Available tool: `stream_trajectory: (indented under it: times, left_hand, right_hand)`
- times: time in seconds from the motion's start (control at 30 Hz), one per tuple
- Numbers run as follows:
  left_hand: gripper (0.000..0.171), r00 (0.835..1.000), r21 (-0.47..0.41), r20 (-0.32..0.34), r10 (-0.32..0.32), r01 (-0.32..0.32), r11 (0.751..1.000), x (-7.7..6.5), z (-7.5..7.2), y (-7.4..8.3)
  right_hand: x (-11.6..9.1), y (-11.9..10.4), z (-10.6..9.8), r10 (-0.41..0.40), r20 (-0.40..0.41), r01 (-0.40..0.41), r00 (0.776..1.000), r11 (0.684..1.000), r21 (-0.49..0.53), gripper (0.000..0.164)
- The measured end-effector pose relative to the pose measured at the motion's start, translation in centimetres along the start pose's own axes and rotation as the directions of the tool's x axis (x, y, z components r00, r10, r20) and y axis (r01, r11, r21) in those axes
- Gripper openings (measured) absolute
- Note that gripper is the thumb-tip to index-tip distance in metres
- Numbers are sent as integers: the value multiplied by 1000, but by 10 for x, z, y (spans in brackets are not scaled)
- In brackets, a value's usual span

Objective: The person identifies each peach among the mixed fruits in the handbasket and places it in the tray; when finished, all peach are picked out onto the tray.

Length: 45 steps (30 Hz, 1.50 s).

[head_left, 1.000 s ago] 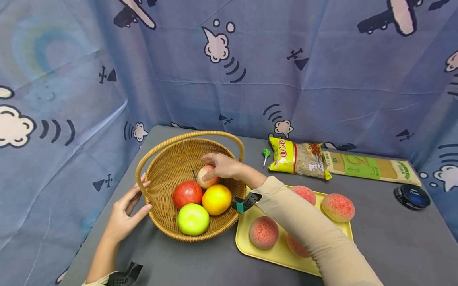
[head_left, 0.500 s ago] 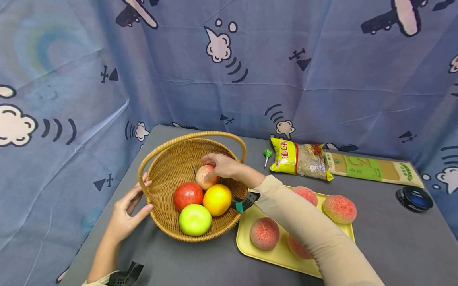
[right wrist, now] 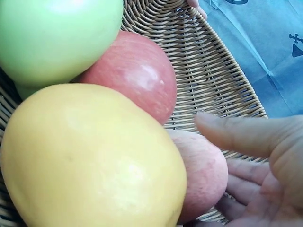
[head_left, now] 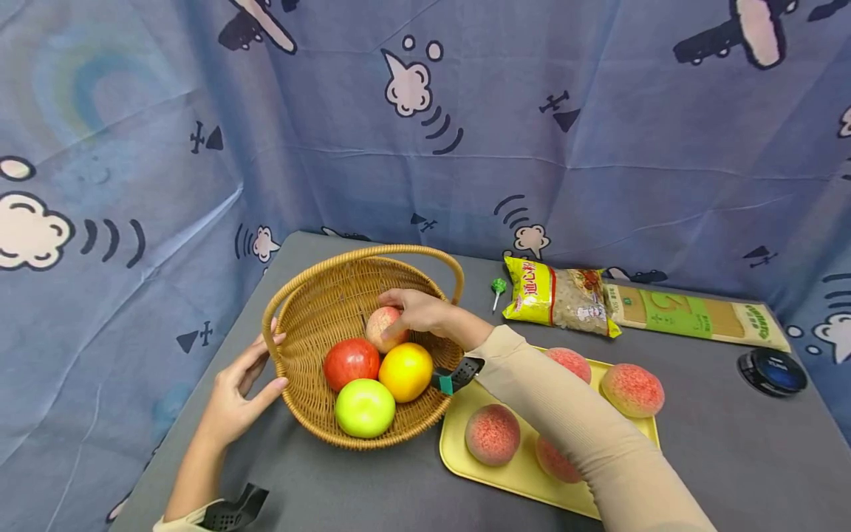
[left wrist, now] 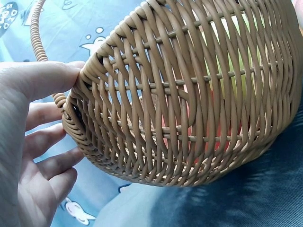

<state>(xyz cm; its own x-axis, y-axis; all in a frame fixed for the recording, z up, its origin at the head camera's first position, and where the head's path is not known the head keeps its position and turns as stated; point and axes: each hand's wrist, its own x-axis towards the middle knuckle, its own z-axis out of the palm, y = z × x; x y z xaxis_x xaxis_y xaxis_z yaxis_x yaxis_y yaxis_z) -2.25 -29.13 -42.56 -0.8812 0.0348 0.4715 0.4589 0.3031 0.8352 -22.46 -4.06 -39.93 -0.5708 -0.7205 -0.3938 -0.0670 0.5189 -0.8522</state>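
Observation:
A wicker basket (head_left: 302, 321) leans with its opening toward me. My left hand (head_left: 231, 403) holds its left edge near the handle's foot, thumb on the near side, fingers on the far side. In the left wrist view, the thumb and fingertips meet the woven rim (left wrist: 90, 71). Inside the basket, my right hand (head_left: 425, 313) has thumb and fingers around a pale pink peach (head_left: 380, 325). The right wrist view shows the peach (right wrist: 203, 175) partly behind a yellow-orange fruit (right wrist: 90, 156). A red apple (head_left: 350, 363) and a green apple (head_left: 365, 408) lie beside them.
Right of the basket, a yellow tray (head_left: 459, 462) carries several pink peaches (head_left: 493, 434), partly hidden by my right sleeve. Behind it lie a green lollipop (head_left: 499, 287), a yellow food bag (head_left: 561, 295) and a long noodle pack (head_left: 691, 314). A black round object (head_left: 773, 371) sits far right.
The whole view has shifted slightly, so things appear a little further right. Both hands keep their places at the basket and the peach.

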Motion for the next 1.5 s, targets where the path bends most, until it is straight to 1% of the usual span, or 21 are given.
stream_trajectory:
  times: [0.07,0.23,0.37,0.43,0.57,0.67,0.77,0.9,1.03,1.13,1.23,1.4,1.5]
  left_hand:
    - [57,1000,7,1,-14,14,1000,0,0,0]
    - [58,1000,47,-1,-16,16,999,-1,1,0]
    - [58,1000,54,-6,-22,23,998,0,1,0]
    - [57,1000,62,-8,-19,19,998,0,1,-1]
    - [58,999,55,-12,-40,41,998,-1,1,0]
    - [58,998,46,-13,-68,68,997,-1,1,1]
    - [59,997,58,-13,-74,74,996,0,0,2]
    - [59,998,56,-9,-63,63,996,1,0,3]
    - [59,999,70,-6,-50,51,996,1,0,1]
    - [60,999,81,-6,-44,45,996,2,0,1]
    - [60,1000,85,-4,-31,31,996,2,1,1]
    - [58,1000,43,9,-16,16,999,-1,-1,0]
    - [57,999,17,10,-43,43,999,-3,-2,-1]
  right_hand:
    - [0,0,0,-16,6,16,1000,1000,3,72]
    - [-1,-1,0,-53,25,53,998,999,2,70]
    - [-2,-1,0,-61,21,61,998,998,1,71]
    - [-2,-1,0,-57,22,56,998,998,12,71]
    - [-2,-2,1,-31,30,30,999,999,30,72]
    - [-1,-2,2,3,38,-3,999,1000,12,72]
    - [1,0,3,34,45,-33,998,999,-11,70]
    - [2,1,4,56,49,-55,997,998,-24,69]
    - [4,2,3,55,23,-53,998,997,-63,69]
    - [5,3,2,28,-7,-28,1000,992,-121,68]
    - [5,1,2,-31,-38,24,999,987,-158,67]
    - [4,-5,0,-153,-70,142,986,981,-132,68]
    - [1,-11,-1,-221,-64,214,973,971,-107,69]
